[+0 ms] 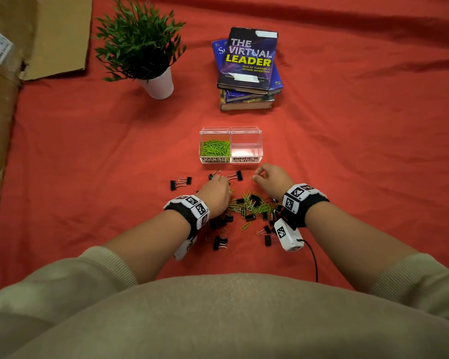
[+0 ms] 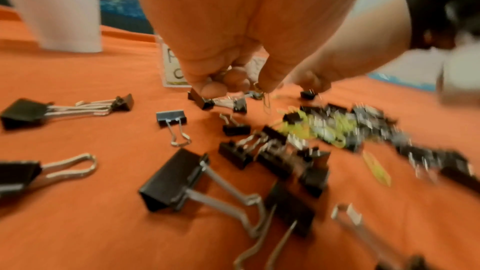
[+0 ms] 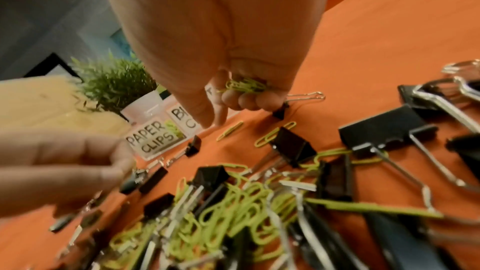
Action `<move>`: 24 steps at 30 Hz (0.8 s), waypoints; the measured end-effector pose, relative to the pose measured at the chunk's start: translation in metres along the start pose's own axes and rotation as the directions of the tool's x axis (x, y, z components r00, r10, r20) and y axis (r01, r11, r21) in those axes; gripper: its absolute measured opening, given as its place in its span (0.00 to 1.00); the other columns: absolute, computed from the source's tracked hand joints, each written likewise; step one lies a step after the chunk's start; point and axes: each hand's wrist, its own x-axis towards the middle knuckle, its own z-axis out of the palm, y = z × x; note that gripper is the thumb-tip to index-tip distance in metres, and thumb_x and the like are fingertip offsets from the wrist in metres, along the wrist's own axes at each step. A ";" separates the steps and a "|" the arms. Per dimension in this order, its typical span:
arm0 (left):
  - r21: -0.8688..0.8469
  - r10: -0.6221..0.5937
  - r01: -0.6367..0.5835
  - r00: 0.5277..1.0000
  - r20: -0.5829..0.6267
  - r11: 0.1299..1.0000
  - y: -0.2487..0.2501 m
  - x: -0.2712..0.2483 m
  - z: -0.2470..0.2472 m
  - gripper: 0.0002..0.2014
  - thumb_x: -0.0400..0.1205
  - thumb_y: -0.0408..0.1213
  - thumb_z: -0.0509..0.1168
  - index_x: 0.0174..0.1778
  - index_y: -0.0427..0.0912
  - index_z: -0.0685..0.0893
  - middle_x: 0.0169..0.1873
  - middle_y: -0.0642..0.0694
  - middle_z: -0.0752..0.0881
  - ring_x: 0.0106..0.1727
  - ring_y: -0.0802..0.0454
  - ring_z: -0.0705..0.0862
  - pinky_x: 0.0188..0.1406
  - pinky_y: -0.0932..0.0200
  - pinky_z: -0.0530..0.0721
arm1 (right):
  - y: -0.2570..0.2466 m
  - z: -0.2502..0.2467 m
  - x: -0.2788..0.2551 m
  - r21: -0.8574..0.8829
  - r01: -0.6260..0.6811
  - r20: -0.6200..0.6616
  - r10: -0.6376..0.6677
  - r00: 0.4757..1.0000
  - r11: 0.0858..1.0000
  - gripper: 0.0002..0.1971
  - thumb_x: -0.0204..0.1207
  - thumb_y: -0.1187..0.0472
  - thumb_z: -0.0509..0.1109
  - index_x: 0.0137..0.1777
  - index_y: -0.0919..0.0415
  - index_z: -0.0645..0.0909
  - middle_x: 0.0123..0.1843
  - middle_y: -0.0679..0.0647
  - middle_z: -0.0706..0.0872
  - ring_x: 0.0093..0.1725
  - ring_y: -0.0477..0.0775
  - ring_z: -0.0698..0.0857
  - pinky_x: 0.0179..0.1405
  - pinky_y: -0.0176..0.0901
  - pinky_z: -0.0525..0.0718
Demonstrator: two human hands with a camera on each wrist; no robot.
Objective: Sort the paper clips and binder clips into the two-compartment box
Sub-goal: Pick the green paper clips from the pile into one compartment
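Note:
A clear two-compartment box [image 1: 230, 158] stands on the red cloth. Its left half, labelled PAPER CLIPS, holds green paper clips [image 1: 215, 148]; the right half, labelled BINDER CLIPS [image 1: 245, 159], looks empty. Nearer me lies a mixed pile [image 1: 252, 206] of green paper clips and black binder clips. My right hand [image 3: 233, 100] grips a bunch of green paper clips [image 3: 244, 86] in its curled fingers, thumb and forefinger pointing down beside a loose paper clip [image 3: 230, 130]. My left hand [image 2: 233, 85] is curled above a binder clip [image 2: 201, 100], and a thin wire clip [image 2: 265, 101] hangs from its fingers.
A potted plant [image 1: 145, 53] stands at the back left and a stack of books [image 1: 248, 68] behind the box. Cardboard [image 1: 8, 99] runs along the left edge. Loose binder clips [image 1: 180, 182] are scattered left of and below the pile. A black cable [image 1: 313, 260] trails from my right wrist.

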 end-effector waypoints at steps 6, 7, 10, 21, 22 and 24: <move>-0.357 -0.114 0.071 0.988 -0.101 0.931 0.000 -0.010 -0.023 0.04 0.84 0.36 0.60 0.46 0.40 0.75 0.36 0.52 0.79 0.32 0.55 0.76 0.31 0.59 0.74 | 0.009 0.007 0.002 -0.294 0.198 0.031 -0.197 0.980 0.935 0.03 0.78 0.61 0.67 0.49 0.58 0.79 0.50 0.51 0.82 0.50 0.52 0.81 0.50 0.44 0.81; -0.407 -0.137 0.080 0.984 -0.114 0.910 -0.001 -0.010 -0.025 0.04 0.84 0.36 0.61 0.46 0.40 0.75 0.37 0.52 0.80 0.33 0.55 0.77 0.31 0.58 0.76 | 0.011 0.009 0.001 -0.334 0.222 0.027 -0.226 0.974 0.916 0.03 0.79 0.60 0.66 0.47 0.59 0.79 0.48 0.52 0.81 0.50 0.52 0.79 0.51 0.43 0.78; -0.531 -0.182 0.095 0.977 -0.115 0.842 -0.004 -0.009 -0.029 0.03 0.82 0.36 0.63 0.46 0.43 0.76 0.45 0.46 0.83 0.40 0.49 0.82 0.42 0.51 0.83 | 0.011 0.014 -0.004 -0.360 0.239 0.028 -0.245 0.969 0.902 0.05 0.81 0.62 0.63 0.48 0.62 0.77 0.46 0.51 0.75 0.47 0.49 0.74 0.55 0.42 0.78; -0.833 -0.225 0.276 0.956 0.188 0.479 -0.013 -0.012 -0.029 0.17 0.82 0.24 0.51 0.48 0.40 0.85 0.32 0.48 0.78 0.26 0.56 0.71 0.22 0.67 0.72 | 0.005 -0.012 -0.014 0.515 -0.203 0.241 0.087 0.967 0.833 0.15 0.80 0.73 0.56 0.54 0.59 0.81 0.34 0.53 0.81 0.29 0.48 0.75 0.28 0.39 0.71; -0.859 -0.224 0.281 0.954 0.200 0.428 -0.013 -0.012 -0.027 0.18 0.81 0.22 0.49 0.44 0.39 0.85 0.30 0.47 0.76 0.26 0.55 0.71 0.23 0.66 0.73 | 0.004 -0.012 -0.016 0.511 -0.205 0.247 0.086 0.965 0.835 0.14 0.79 0.73 0.55 0.51 0.60 0.82 0.36 0.55 0.82 0.29 0.49 0.75 0.28 0.39 0.73; -0.896 -0.229 0.298 0.946 0.230 0.330 -0.010 -0.013 -0.023 0.17 0.80 0.22 0.48 0.40 0.37 0.82 0.29 0.46 0.75 0.26 0.54 0.71 0.23 0.63 0.73 | 0.002 -0.009 -0.021 0.379 -0.162 0.226 0.078 0.971 0.911 0.11 0.80 0.69 0.59 0.48 0.60 0.82 0.40 0.55 0.84 0.30 0.48 0.76 0.29 0.37 0.75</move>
